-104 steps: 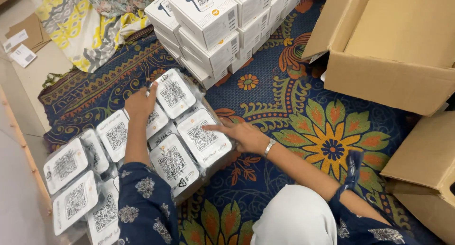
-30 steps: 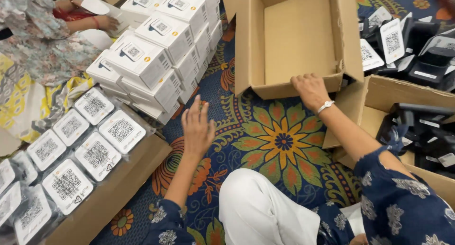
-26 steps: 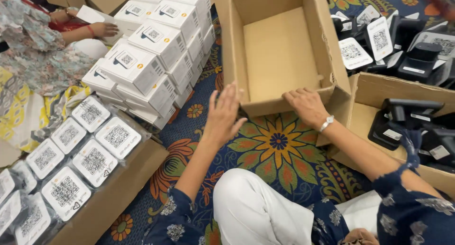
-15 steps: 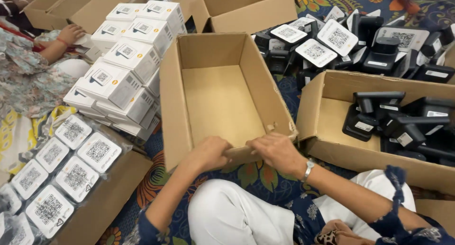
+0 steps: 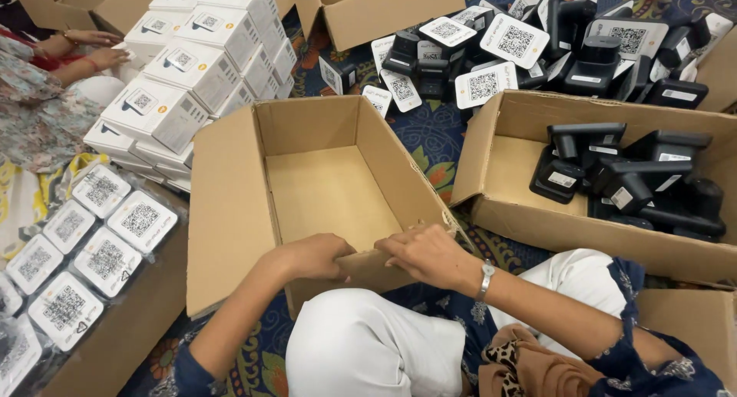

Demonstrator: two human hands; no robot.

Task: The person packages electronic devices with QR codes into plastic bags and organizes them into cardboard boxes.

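Observation:
An empty brown cardboard box (image 5: 230,205) stands open on the patterned carpet right in front of my knees. My left hand (image 5: 311,256) grips the near flap of this box, fingers curled over its edge. My right hand (image 5: 422,251), with a silver watch on the wrist, holds the same near edge a little to the right. Both hands are close together at the box's front rim. Nothing lies inside the box.
A second carton (image 5: 522,213) at right holds several black devices (image 5: 629,178). More black devices and white code cards (image 5: 507,40) are piled behind it. Stacked white boxes (image 5: 196,67) stand at left, bagged code cards (image 5: 92,243) lie in a tray, another person's hands (image 5: 96,47) at far left.
I turned from the tray of code cards at left, reached both hands to the empty carton and pulled it close. Both hands now grip its near flap.

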